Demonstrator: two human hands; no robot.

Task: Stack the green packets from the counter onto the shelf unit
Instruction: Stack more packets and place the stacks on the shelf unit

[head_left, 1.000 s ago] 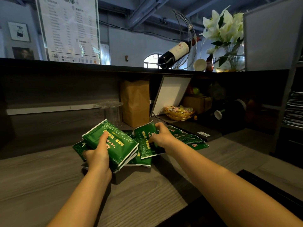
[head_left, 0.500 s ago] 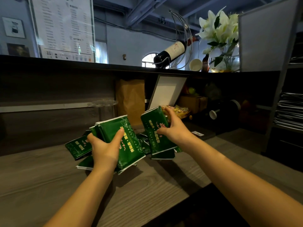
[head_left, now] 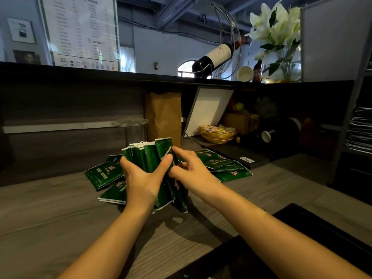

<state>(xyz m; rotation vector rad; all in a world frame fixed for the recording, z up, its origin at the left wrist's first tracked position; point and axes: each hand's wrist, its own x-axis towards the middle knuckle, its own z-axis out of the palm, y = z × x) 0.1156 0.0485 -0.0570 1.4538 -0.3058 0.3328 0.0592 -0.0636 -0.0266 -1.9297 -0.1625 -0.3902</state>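
My left hand (head_left: 141, 178) grips an upright bundle of green packets (head_left: 145, 156) above the grey wooden counter (head_left: 60, 218). My right hand (head_left: 191, 170) holds one more green packet against the bundle's right side, fingers curled on it. Loose green packets lie flat on the counter to the left (head_left: 102, 175) and to the right (head_left: 227, 168) of my hands. The shelf unit (head_left: 358, 121) stands at the far right edge, holding stacked papers.
A brown paper bag (head_left: 163, 115), a leaning white board (head_left: 207, 109), a yellow basket of sweets (head_left: 218, 133) and a cardboard box (head_left: 241, 121) sit at the counter's back. Above, a ledge carries a wine bottle (head_left: 213, 57) and a flower vase (head_left: 281, 65).
My right hand lifted a packet off the counter and brought it left against the bundle in my left hand. The bundle turned upright.
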